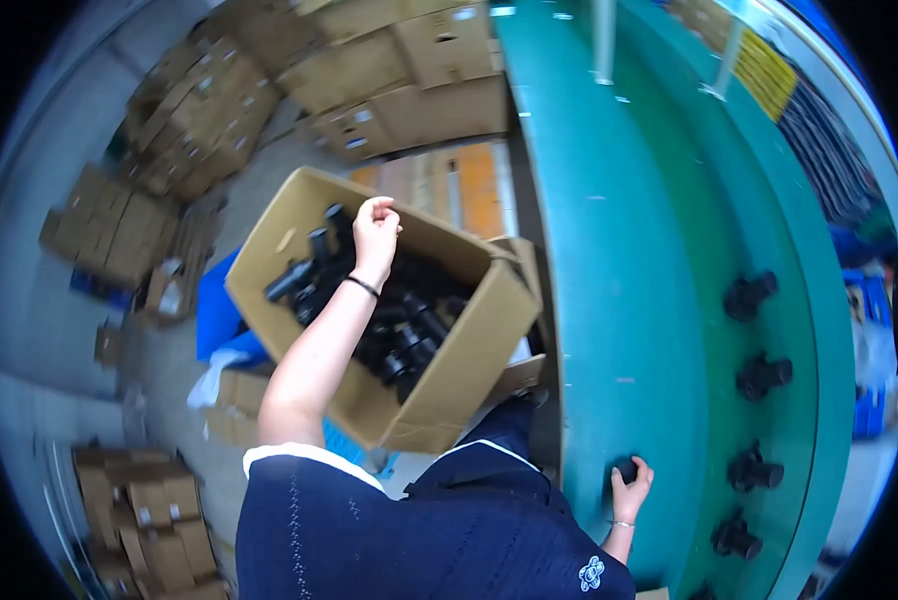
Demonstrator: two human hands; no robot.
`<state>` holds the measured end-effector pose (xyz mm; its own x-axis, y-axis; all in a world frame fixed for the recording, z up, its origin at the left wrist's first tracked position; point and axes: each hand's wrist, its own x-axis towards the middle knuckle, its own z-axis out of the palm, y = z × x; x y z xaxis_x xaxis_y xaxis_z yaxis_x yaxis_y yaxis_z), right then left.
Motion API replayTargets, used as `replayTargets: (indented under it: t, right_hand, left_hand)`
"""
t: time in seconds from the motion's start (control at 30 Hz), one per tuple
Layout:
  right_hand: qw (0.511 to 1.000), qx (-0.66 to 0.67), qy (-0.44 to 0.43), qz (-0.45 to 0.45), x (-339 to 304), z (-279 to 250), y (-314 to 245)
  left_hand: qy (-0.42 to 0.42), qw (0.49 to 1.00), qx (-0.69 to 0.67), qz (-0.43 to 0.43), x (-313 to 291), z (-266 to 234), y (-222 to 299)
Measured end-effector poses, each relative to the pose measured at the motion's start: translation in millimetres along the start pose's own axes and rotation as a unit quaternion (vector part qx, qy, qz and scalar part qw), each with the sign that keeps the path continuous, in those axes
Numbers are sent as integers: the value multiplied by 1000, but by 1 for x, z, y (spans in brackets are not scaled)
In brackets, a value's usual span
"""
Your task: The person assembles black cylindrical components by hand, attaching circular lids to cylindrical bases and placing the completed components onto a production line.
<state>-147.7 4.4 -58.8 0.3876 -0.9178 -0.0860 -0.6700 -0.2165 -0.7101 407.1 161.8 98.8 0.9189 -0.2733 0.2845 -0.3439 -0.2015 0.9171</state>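
Observation:
My left hand (376,238) is over a large open cardboard box (469,365), its fingers loosely bent and apart, with nothing visible in them. Inside the box lies a jumbled heap of black tubular fittings (409,335). Low on the right, my right hand (631,492) rests at the near left edge of the green workbench (629,300). Its thumb and fingers curl round a small black fitting (623,468), mostly hidden by the hand and blurred.
Several black fittings (764,377) stand in a row along the bench's right side. Stacked cartons (399,80) fill the back, with more cartons (164,510) at lower left. A blue bag (219,310) sits beside the box. Two white posts (605,40) rise from the far bench.

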Motion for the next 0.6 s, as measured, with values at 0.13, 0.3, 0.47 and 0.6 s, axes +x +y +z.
replayTargets:
  t: [0.13,0.3,0.47,0.6]
  right_hand:
    - [993,-72,-84,-49,9,22,-2]
    - [991,-61,-116,-23,16,20,26]
    - [977,7,-141,160,20,12,13]
    - [967,54,-139,208,26,9,46]
  left_hand:
    - [-10,939,37,-341,-11,-115,-72]
    - [-90,866,291,-396,-35,-168,-205]
    - [-153,798,540,-218,-49,-127,-248]
    - [-254,776,565,-121,-31,-99,-256]
